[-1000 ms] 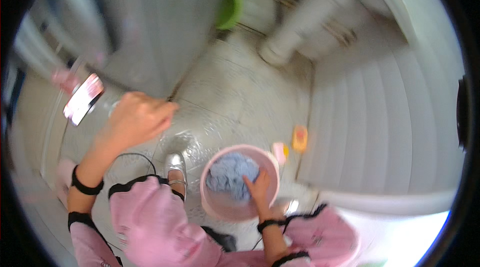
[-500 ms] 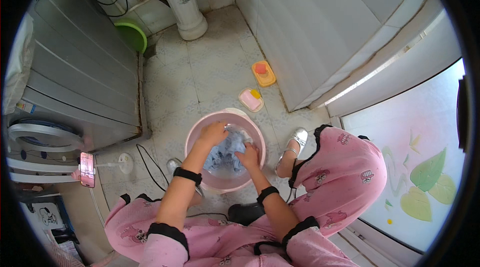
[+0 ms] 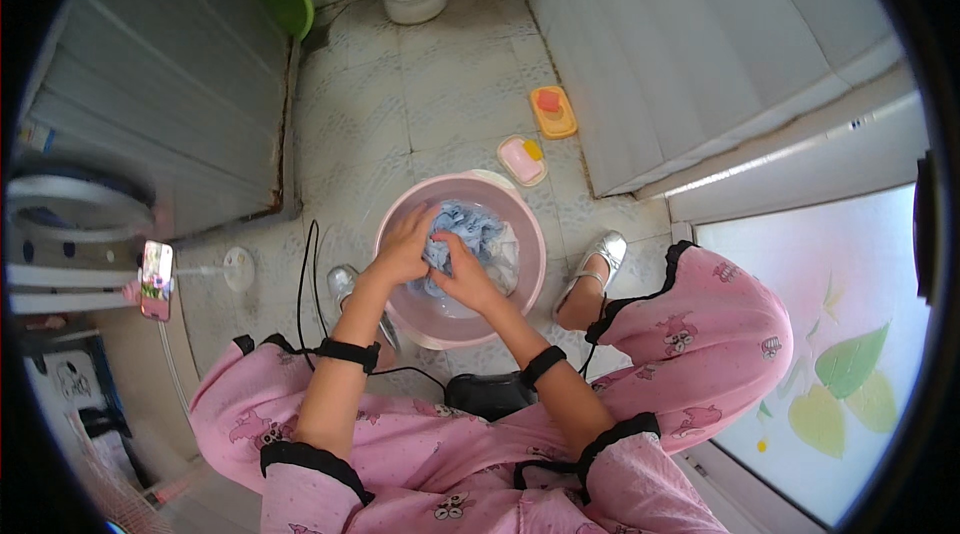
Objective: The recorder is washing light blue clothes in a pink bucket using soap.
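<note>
A pink basin (image 3: 533, 279) holds water and a wet, crumpled light-blue cloth (image 3: 472, 224). A white piece of cloth (image 3: 506, 256) lies beside it, toward the basin's right wall. At the left of the bundle my left hand (image 3: 403, 246) is closed on the blue cloth, its fingertips partly hidden in the folds. Close by, my right hand (image 3: 464, 274) grips the same cloth from the near side, thumb pointing up along it. The two hands almost touch. What part of the cloth lies under the palms is hidden.
Beyond the basin lie a pink soap dish (image 3: 522, 161) and an orange soap dish (image 3: 553, 112). A phone on a stand (image 3: 157, 279) is at left, near a grey washing machine (image 3: 170, 84). A black cable (image 3: 305, 274) crosses the floor. A green basin (image 3: 285, 2) stands far left.
My right hand has moved left, toward my left hand, and both now gather the blue cloth at the basin's left. The white cloth shows more. The view has shifted.
</note>
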Demonstrator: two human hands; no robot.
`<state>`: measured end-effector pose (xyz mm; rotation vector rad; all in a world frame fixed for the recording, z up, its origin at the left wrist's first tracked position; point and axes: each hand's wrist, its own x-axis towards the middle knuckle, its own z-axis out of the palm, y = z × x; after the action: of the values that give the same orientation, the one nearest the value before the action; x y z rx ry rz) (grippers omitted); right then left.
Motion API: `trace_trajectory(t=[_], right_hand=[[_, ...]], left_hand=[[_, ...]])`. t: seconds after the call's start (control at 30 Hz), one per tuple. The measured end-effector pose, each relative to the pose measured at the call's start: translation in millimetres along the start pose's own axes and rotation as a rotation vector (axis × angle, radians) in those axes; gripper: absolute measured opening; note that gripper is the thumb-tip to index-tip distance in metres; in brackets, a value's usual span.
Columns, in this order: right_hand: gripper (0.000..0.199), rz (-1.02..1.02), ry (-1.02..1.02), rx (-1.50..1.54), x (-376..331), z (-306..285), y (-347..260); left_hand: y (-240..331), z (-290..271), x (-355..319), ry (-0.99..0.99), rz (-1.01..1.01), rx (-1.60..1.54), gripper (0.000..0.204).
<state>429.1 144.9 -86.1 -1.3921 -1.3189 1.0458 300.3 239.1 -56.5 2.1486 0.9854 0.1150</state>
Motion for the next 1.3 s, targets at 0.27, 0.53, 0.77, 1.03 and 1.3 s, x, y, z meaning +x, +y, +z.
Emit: trace_trajectory(t=[0.27, 0.53, 0.77, 1.03, 1.3], right_hand=[[0.110, 0.275, -0.063, -0.832, 4.2, -5.9, 15.5], [0.115, 0.462, -0.512, -1.197, 42.5, 16.7, 44.9], [0.093, 0.546, -0.381, -1.168, 47.4, 16.3, 92.1], [0.094, 0.516, -0.610, -0.999, 80.1, -3.3, 87.8], [0.085, 0.343, -0.374, -0.714, 46.6, -25.7, 67.7]], left_hand=[[4.5, 57.3, -13.3, 0.015, -0.138, 0.524, 0.116], [-54.6, 136.8, -4.1, 0.175, -0.419, 0.601, 0.062], [-55.4, 138.0, 25.2, 0.220, -0.443, 0.587, 0.035], [-60.9, 111.7, 43.7, 0.017, -0.434, 0.512, 0.072], [-55.4, 54.3, 24.6, -0.236, -0.442, 0.121, 0.066]])
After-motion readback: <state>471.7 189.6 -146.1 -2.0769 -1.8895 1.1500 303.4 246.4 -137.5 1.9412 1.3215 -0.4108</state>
